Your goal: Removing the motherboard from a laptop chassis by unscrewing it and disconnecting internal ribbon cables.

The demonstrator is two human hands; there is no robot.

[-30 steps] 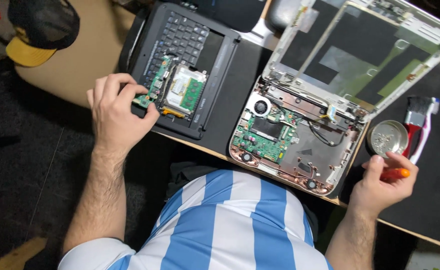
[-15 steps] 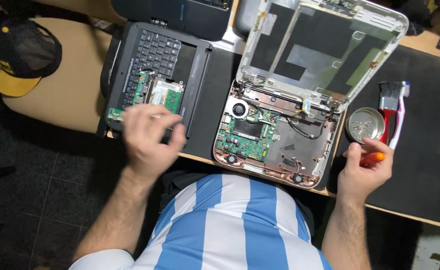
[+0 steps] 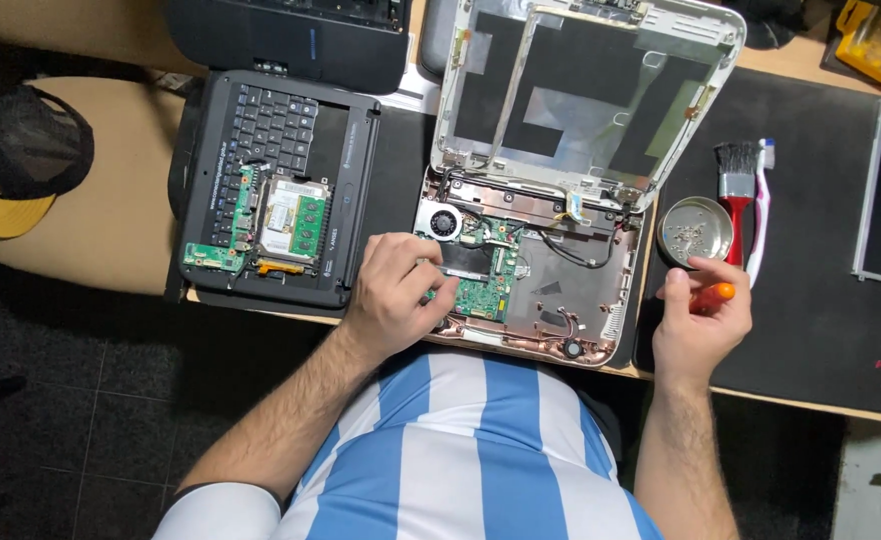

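Laptop (image 3: 531,270), stripped of its keyboard deck and lying open on a wooden desk (image 3: 111,210), sits just ahead of the left hand (image 3: 401,295), its green board (image 3: 486,285) and small fan (image 3: 441,222) exposed. The base lies nearest the person and the bare white lid (image 3: 586,100) folds away toward the far edge of the desk, so the machine's long axis runs away from the body, tilted slightly to the right. A dark floor shows below the desk edge, and a black mat (image 3: 821,280) covers the desk under and beyond the right hand (image 3: 701,320).

The left hand rests palm down on the near left corner of the base, fingers curled onto the board's left edge; whether they pinch anything cannot be told. The forearm comes in from the lower left.

The right hand, well to the right of the laptop, is closed around a screwdriver (image 3: 716,293) with an orange handle, thumb on top. Just beyond its fingers stands a round metal dish (image 3: 696,230) of small screws, with a red-handled brush (image 3: 736,190) and a toothbrush (image 3: 761,215) lying beside it.

To the left of the left hand lies the removed black keyboard deck (image 3: 281,180), upside down toward the person, with a small circuit card (image 3: 296,225) resting on it. A black and yellow cap (image 3: 16,160) lies further left.
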